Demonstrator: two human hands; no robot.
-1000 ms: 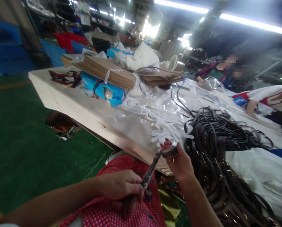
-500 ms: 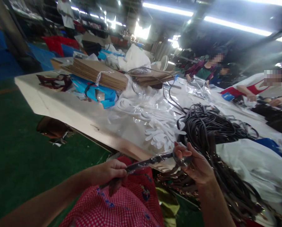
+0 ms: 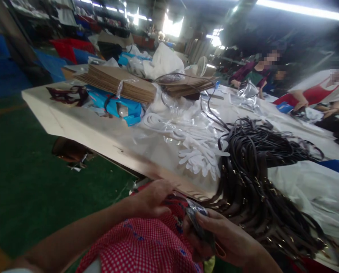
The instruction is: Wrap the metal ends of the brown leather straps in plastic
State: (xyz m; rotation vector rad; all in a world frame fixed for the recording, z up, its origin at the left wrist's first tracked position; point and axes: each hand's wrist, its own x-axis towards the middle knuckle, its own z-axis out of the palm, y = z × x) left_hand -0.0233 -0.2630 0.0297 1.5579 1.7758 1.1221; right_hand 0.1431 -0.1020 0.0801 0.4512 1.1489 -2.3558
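Note:
My right hand (image 3: 219, 235), low at the centre right, is closed around a dark strap in clear plastic (image 3: 199, 220), now gathered close to the palm. Off to its left, my left hand (image 3: 155, 199) reaches forward over the red checked apron (image 3: 146, 242), fingers stretched out and thumb apart, with nothing visible in it. Its fingertips are slightly blurred. Just beyond the right hand, a large heap of dark brown straps with gold-coloured metal fittings (image 3: 251, 189) hangs over the table edge. White strips (image 3: 198, 157) lie fanned out in front of both hands.
On the white table (image 3: 101, 140) are flat cardboard stacks (image 3: 121, 81), a blue package (image 3: 112, 104) and a white plastic sheet (image 3: 308, 193). Two co-workers stand across the table at right. A red crate (image 3: 72, 49) stands at the far left. Brown material (image 3: 69, 148) shows below the table edge.
The strap was stretched between both hands. My left hand has let go and moved right and slightly up; my right hand has come down with the strap bunched in it.

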